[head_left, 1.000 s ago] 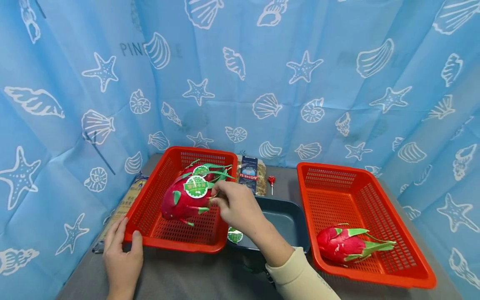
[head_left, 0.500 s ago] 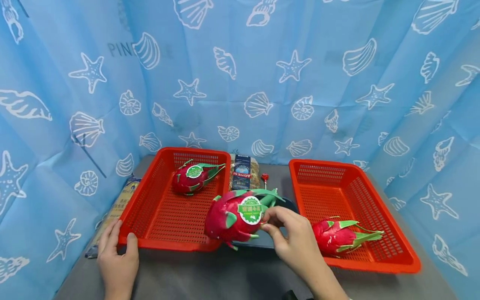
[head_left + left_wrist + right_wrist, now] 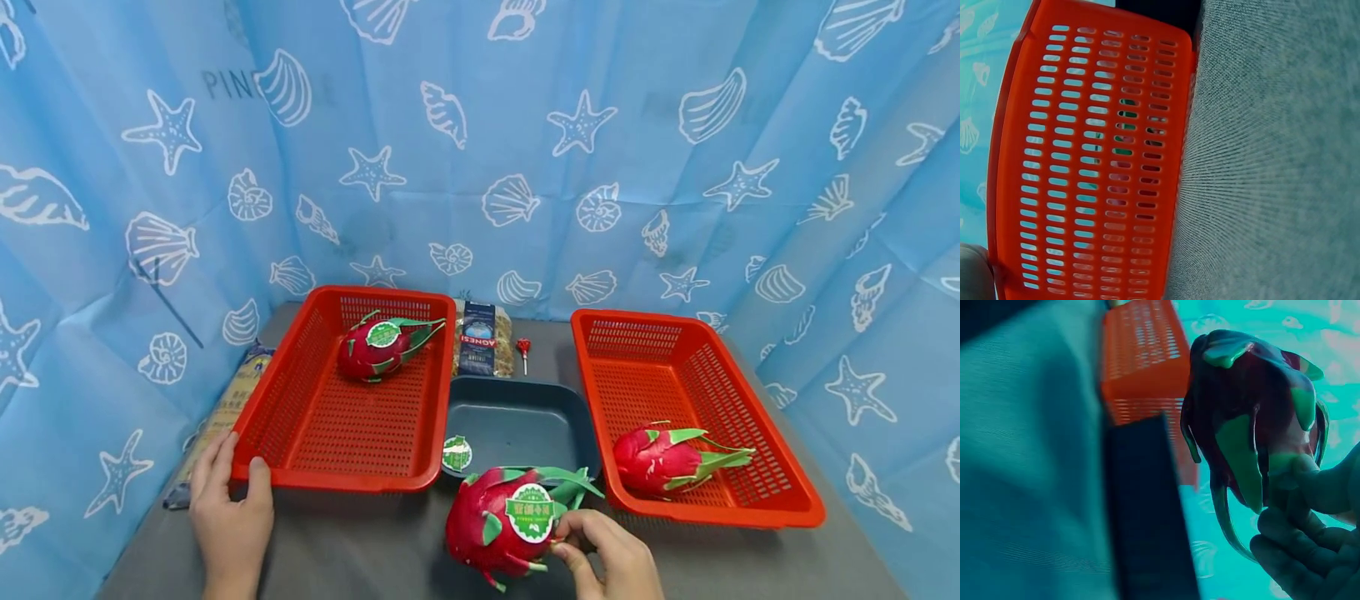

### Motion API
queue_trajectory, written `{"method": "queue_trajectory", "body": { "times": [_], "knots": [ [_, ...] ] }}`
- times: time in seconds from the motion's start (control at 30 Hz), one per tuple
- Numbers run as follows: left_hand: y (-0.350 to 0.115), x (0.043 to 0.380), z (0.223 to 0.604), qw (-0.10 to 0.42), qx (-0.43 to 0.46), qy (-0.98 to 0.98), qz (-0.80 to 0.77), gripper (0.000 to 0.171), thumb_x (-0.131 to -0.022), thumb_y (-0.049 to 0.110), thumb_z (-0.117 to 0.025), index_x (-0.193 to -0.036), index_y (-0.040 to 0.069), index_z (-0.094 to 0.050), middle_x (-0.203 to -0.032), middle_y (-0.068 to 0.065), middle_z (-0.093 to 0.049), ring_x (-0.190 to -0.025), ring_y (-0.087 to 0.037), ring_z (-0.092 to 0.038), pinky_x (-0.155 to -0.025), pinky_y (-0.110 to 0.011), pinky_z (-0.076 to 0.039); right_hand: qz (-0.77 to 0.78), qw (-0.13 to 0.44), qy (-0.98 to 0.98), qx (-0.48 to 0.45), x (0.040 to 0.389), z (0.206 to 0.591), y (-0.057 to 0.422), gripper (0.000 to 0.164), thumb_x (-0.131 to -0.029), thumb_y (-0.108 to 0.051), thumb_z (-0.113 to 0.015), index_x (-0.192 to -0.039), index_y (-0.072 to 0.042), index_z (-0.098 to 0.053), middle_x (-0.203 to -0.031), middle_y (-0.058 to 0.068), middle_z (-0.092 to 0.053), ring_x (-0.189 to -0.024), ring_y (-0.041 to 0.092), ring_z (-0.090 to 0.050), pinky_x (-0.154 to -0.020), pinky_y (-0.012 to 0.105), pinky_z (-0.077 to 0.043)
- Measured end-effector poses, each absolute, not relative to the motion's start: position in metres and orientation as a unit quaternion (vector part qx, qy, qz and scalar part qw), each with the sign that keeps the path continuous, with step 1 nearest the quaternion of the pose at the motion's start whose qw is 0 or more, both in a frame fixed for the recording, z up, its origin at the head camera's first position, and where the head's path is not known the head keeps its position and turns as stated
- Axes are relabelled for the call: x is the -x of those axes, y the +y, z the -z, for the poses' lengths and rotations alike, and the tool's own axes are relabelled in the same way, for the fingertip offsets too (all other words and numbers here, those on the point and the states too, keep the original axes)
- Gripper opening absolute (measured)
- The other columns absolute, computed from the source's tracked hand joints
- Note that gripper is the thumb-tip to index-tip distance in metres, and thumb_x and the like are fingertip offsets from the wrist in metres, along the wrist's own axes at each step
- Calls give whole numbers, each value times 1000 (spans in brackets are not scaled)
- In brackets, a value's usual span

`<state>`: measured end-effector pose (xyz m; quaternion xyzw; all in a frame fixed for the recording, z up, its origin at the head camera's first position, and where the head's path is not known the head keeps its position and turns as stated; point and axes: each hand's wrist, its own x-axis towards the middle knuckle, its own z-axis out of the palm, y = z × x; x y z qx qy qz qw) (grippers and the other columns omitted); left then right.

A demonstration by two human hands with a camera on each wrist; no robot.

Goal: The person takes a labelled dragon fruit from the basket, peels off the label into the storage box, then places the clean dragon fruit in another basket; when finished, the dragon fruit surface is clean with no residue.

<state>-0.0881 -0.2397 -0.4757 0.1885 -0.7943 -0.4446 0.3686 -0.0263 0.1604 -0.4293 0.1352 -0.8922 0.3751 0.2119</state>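
My right hand (image 3: 611,554) pinches a leafy scale of a pink dragon fruit (image 3: 487,517) with green tips and a round green-and-white sticker. The fruit hangs in front of the dark grey tray (image 3: 525,385), overlapping its front rim in the head view. In the right wrist view, thumb and fingers (image 3: 1316,481) meet at the fruit's (image 3: 1260,419) lower end. My left hand (image 3: 232,508) rests with fairly straight fingers at the near left corner of the left red basket (image 3: 337,482). A second dragon fruit (image 3: 367,350) lies at the back of that basket.
Another dragon fruit (image 3: 652,461) lies in the right red basket (image 3: 720,517). A round green sticker (image 3: 456,454) shows in the tray's near left corner. Behind the tray are an Agnesi pasta bag (image 3: 483,337) and a red lollipop (image 3: 523,348). A yellowish packet (image 3: 225,417) lies left of the left basket.
My right hand has lifted the dragon fruit out of the left basket and carried it right and toward me, past the grey tray. My left hand has stayed at the basket corner.
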Motion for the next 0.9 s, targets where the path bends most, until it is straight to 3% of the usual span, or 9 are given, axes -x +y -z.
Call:
{"method": "queue_trajectory", "body": {
  "times": [0.13,0.43,0.57,0.67,0.83,0.9],
  "knots": [
    [-240,90,475,374,-185,-795,440,46,-96,7,-62,-141,-3,-59,-148,-16,-52,-136,-36,-46,-97,-5,-29,-372,189,-901,-115,26,447,155,42,-70,-3,-90,-88,-28,-62,-78,-25,-48,-66,-4,-49,-53,23,-49],
    [-239,87,477,364,-189,-798,442,47,-97,7,-61,-142,-3,-58,-149,-17,-51,-137,-35,-44,-98,-6,-30,-369,92,-924,-43,30,468,147,26,-80,-11,-86,-86,-23,-64,-71,-19,-51,-61,-4,-49,-55,22,-48],
    [-237,84,474,335,-201,-806,445,48,-99,9,-59,-145,-5,-54,-152,-19,-47,-141,-39,-40,-115,-35,-36,-386,76,-919,-19,32,474,148,25,-80,-10,-85,-86,-22,-64,-68,-18,-52,-58,-3,-49,-54,22,-48],
    [-235,82,469,324,-209,-811,439,49,-98,8,-60,-144,-6,-53,-152,-21,-46,-141,-43,-37,-115,-61,-28,-394,66,-916,-20,34,475,150,25,-80,-9,-85,-87,-21,-64,-68,-18,-53,-59,-2,-49,-55,22,-48],
    [-225,76,457,358,-199,-822,396,52,-90,5,-66,-140,-5,-58,-150,-21,-49,-139,-43,-37,-114,-64,-24,-414,47,-909,-19,37,474,151,24,-80,-7,-85,-88,-19,-66,-69,-15,-54,-61,-1,-51,-56,22,-50],
    [-218,72,450,379,-178,-823,383,53,-88,3,-67,-140,-4,-58,-149,-20,-49,-139,-41,-38,-117,-53,-28,-417,44,-907,-16,38,474,152,24,-80,-6,-85,-88,-19,-66,-70,-14,-55,-61,0,-51,-56,22,-51]
  ]
}}
